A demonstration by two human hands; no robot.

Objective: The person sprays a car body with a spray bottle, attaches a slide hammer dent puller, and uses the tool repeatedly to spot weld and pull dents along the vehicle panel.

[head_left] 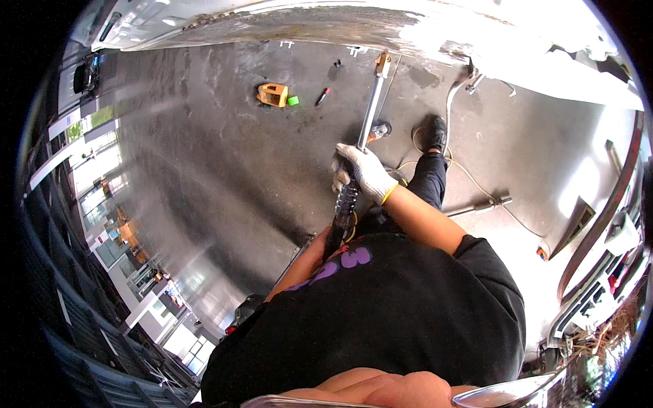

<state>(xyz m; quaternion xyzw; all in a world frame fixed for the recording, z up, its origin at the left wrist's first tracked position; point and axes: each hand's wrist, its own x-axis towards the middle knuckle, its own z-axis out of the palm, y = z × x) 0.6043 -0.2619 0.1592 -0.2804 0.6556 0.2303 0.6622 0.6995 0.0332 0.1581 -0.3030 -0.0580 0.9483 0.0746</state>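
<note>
My right hand (371, 173), in a white knit glove with a yellow cuff, is closed around a long chrome-rod tool (372, 109). The rod slants away from my body and ends in a brass-coloured head at the lower edge of a white vehicle body (326, 30); I cannot tell if they touch. Below the glove, a black ridged section of the tool runs back toward my waist. My left forearm (306, 266) reaches behind that section. The left hand cannot be told apart there, and whether the pale glove fingers left of the tool belong to it is unclear.
On the grey floor lie an orange holder (273, 95), a green block (293, 100) and a red-and-black marker-like stick (322, 97). A yellow hose (469, 175) loops by my foot (436, 132). Right of it rests a metal bar (479, 206). Vehicle parts (592, 306) stand at the far right.
</note>
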